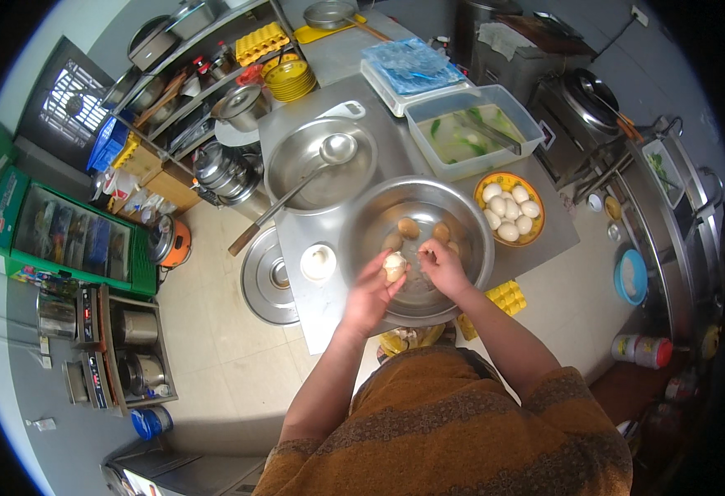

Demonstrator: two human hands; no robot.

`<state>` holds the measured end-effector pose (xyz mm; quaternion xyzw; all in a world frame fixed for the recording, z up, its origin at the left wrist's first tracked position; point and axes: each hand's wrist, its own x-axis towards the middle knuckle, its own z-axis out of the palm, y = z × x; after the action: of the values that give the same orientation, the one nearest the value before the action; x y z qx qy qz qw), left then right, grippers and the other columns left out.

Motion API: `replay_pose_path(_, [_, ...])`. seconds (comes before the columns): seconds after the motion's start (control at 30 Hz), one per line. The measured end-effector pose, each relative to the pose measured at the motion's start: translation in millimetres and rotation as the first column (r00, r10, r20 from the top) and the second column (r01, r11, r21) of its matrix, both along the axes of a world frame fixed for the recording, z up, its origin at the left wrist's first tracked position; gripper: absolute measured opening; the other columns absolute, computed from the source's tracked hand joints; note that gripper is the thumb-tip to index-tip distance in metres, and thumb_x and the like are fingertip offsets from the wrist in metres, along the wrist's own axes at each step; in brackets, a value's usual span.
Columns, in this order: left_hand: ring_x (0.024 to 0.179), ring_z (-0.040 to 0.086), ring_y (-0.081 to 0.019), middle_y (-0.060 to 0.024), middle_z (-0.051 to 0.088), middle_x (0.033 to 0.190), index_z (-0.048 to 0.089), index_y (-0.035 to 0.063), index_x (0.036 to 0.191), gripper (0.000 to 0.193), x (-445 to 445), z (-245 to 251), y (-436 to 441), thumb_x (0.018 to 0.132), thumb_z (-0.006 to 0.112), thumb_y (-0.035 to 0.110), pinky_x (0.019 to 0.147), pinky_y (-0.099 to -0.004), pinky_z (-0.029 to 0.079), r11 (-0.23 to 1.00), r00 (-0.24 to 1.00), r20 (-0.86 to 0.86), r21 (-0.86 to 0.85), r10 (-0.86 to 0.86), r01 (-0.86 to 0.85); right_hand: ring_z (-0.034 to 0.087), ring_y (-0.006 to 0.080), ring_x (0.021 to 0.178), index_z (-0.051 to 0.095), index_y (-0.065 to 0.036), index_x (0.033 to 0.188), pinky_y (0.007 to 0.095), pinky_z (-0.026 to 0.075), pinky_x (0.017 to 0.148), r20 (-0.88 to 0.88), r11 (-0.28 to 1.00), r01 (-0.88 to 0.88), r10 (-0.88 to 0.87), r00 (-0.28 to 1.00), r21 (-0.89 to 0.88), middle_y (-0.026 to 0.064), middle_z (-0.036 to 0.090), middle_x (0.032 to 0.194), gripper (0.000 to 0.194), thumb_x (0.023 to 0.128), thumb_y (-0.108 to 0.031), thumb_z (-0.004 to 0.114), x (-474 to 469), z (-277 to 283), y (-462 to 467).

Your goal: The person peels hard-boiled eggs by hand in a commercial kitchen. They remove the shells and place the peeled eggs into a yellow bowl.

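Note:
My left hand (368,294) holds a partly peeled egg (394,265) over a large steel basin (485,260). Just to the right of that egg is my right hand (444,266), its fingertips pinched together; whether a bit of shell is between them is too small to tell. Several brown eggs (408,228) in their shells lie in the basin, some partly hidden by my hands. Beside the basin on the right, a yellow-orange patterned bowl (542,217) is filled with several white peeled eggs (508,232).
A second steel basin (275,186) with a long-handled ladle (337,149) resting across it stands back left. A plastic tub (455,170) of liquid and greens sits behind. A white cup (318,261) is at the left, a yellow egg tray (506,299) below the table's right side.

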<state>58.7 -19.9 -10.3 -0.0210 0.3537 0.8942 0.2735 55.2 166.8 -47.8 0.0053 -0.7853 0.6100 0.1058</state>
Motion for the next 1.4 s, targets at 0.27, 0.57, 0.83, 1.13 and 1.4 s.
replay_pose_path(0.27, [0.118,0.053,-0.0279,-0.0133,0.05,0.13,0.039,0.0042,0.136,0.039,0.4,-0.8,4.8,0.098,0.043,0.012,0.098,-0.0346,0.047,0.996,0.994,0.068,-0.018,0.085,-0.084,0.048,0.0074,0.055,0.053,-0.005,0.087,0.023,0.04,0.052,0.201,0.837,-0.075,0.215,0.956,-0.542,0.0016,0.053,0.07,0.007,0.091,-0.009,0.051,2.6,-10.2,-10.2])
replay_pose_path(0.57, [0.113,0.051,-0.0156,-0.0031,0.052,0.122,0.046,0.01,0.126,0.039,6.2,-3.7,14.1,0.09,0.053,-0.003,0.097,-0.0298,0.044,0.96,0.973,-0.055,-0.156,0.226,-0.232,0.046,0.0076,0.053,0.051,-0.004,0.097,0.023,0.039,0.049,0.24,0.886,-0.059,0.188,0.952,-0.459,0.0023,0.054,0.071,0.018,0.095,-0.021,0.054,4.9,5.8,-34.2])
replay_pose_path(0.83, [0.112,0.05,-0.0141,-0.0014,0.05,0.119,0.047,0.0117,0.122,0.042,7.6,-6.5,19.3,0.086,0.055,-0.009,0.095,-0.0274,0.044,0.934,0.949,-0.175,-0.202,0.262,-0.295,0.053,0.0134,0.055,0.05,-0.004,0.098,0.0271,0.043,0.05,0.175,0.95,-0.04,0.099,0.98,-0.309,0.008,0.058,0.074,0.019,0.093,-0.021,0.056,3.9,-0.1,-40.9])
replay_pose_path(1.13, [0.11,0.051,-0.0192,-0.0067,0.051,0.118,0.043,0.0088,0.124,0.042,9.6,-12.4,23.7,0.087,0.062,0.003,0.093,-0.0308,0.043,0.907,0.938,-0.197,-0.26,0.286,-0.331,0.051,0.008,0.058,0.051,-0.005,0.098,0.025,0.043,0.053,-0.04,0.995,0.086,-0.084,0.996,0.05,0.004,0.054,0.068,0.008,0.091,-0.004,0.05,6.0,-2.5,-42.4])
replay_pose_path(1.4, [0.111,0.052,-0.0162,-0.007,0.051,0.126,0.043,0.0102,0.13,0.039,7.9,-13.2,14.3,0.093,0.055,0.011,0.092,-0.0285,0.045,0.969,0.977,-0.007,-0.123,0.213,-0.212,0.048,0.0065,0.057,0.054,-0.007,0.098,0.021,0.04,0.051,0.201,0.924,0.035,0.046,0.979,-0.382,0.001,0.053,0.071,0.006,0.094,-0.007,0.049,4.5,-2.0,-32.2])
